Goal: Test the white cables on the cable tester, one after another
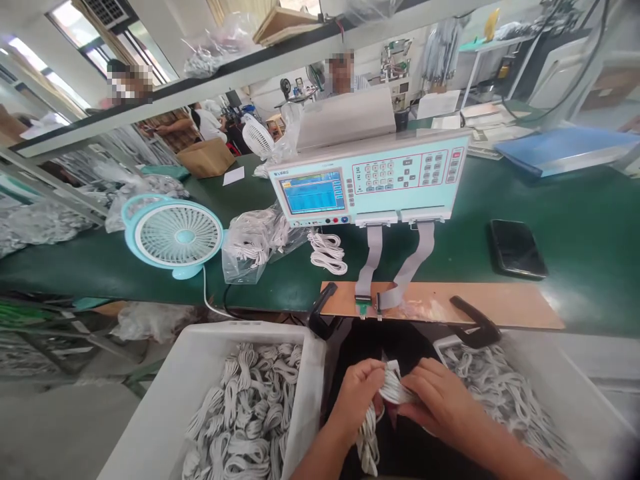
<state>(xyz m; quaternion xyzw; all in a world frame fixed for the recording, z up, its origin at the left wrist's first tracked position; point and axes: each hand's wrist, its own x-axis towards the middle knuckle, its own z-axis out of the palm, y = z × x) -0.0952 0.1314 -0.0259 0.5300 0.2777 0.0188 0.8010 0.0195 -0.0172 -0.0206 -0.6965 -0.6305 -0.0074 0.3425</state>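
Observation:
Low in the middle of the head view, both my hands are closed around one bundled white cable (pixel 396 388). My left hand (pixel 356 393) pinches its left side near a small white end piece, and more of the coil hangs down below these fingers. From the other side my right hand (pixel 439 395) grips the bundle with thumb and fingers. Just beyond the hands, two grey ribbon cables (pixel 374 257) run from a tester with a screen (pixel 367 177) down to small connectors (pixel 364 308) at the edge of a wooden board (pixel 505 303).
A white bin (pixel 311 363) full of coiled cables stands at left, another bin (pixel 545 373) at right. Black clamps (pixel 323 310) hold the board. On the green table (pixel 575 220) are a fan (pixel 175 233), bagged cables (pixel 253 243), a loose coil (pixel 327 252) and a phone (pixel 519 248). People sit beyond.

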